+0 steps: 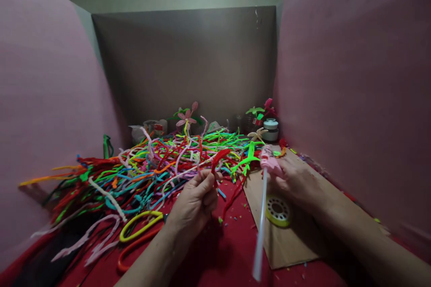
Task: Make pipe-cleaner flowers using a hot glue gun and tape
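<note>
Between the thumb and fingers of my left hand [199, 195] is a red pipe cleaner [220, 158], bent into a narrow petal-like loop. My right hand [294, 181] is wrapped round a pink glue gun [271, 161], and a long translucent glue stick [261, 228] sticks out of its back toward me. A bright green pipe-cleaner piece [249, 158] lies just left of the glue gun. Under my right hand, a roll of yellow tape [278, 210] with a white core rests on a cardboard sheet [292, 246]. The glue gun's nozzle is hard to make out.
A large heap of multicoloured pipe cleaners [151, 170] spreads over the red tabletop [215, 260]. Scissors with yellow and orange handles [143, 225] lie left of my left forearm. Pink flower [186, 118] and a white-lidded jar [270, 130] stand behind. Pink walls [353, 98] rise on both sides.
</note>
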Demonstrator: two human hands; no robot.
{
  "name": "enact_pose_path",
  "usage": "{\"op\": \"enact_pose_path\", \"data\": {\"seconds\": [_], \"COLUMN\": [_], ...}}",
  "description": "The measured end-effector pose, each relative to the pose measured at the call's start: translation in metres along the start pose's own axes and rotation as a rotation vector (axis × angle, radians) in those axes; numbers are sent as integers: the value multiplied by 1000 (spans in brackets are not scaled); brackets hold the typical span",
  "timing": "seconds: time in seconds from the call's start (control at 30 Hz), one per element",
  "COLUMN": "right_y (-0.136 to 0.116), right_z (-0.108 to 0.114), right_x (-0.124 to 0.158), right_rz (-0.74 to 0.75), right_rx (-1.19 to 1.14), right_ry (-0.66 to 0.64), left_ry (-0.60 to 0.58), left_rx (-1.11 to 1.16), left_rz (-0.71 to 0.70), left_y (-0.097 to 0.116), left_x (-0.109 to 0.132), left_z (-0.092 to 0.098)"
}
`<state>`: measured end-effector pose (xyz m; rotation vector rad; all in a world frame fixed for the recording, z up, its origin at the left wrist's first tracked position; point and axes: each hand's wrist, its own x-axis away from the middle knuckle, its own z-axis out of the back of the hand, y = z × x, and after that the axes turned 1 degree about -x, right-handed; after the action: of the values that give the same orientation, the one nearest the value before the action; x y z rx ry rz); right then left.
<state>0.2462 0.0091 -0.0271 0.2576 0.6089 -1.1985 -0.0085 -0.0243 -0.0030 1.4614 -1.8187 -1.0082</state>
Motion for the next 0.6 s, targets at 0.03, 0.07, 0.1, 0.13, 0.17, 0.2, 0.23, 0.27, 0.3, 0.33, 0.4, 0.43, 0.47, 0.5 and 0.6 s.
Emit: {"op": "enact_pose_path", "data": {"seconds": [0.03,0.07,0.1,0.13,0.17,0.2,0.23,0.27,0.3,0.33,0.4,0.43,0.47,0.5,0.6], "right_y": [12,24,35,46,56,64,71,77,83,87,95,98,100,101,82], "right_z": [1,2,3,5,6,8,10,12,15,17,20,20,21,22,25], "right_x": [5,10,15,20,24,27,30,32,33,35,37,38,39,39,34], "right_rz": [-11,-29,-74,-111,-156,-186,-199,-213,-223,-235,-249,-240,-223,-201,-124], "right_rx": [26,53,92,118,142,163,173,177,174,162,130,117,120,140,199], "right_ry": [-11,-34,-63,-102,-135,-179,-220,-246,-268,-286,-323,-339,-349,-346,-240], "left_ry": [6,9,11,11,8,5,6,11,15,16,6,-5,-12,-18,-28], "left_rx": [-4,-9,-15,-22,-30,-39,-46,-52,-58,-61,-60,-57,-51,-45,-19], "left_rz": [2,7,13,21,29,37,42,45,47,48,43,40,38,36,32], "left_y": [0,0,0,0,0,0,0,0,0,0,0,0,-1,-2,-4], "left_x": [-1,0,0,0,1,1,1,1,1,0,-1,-1,-1,0,2], "left_z": [0,0,0,-1,-2,-2,-2,-2,-2,-1,0,0,1,1,-1]}}
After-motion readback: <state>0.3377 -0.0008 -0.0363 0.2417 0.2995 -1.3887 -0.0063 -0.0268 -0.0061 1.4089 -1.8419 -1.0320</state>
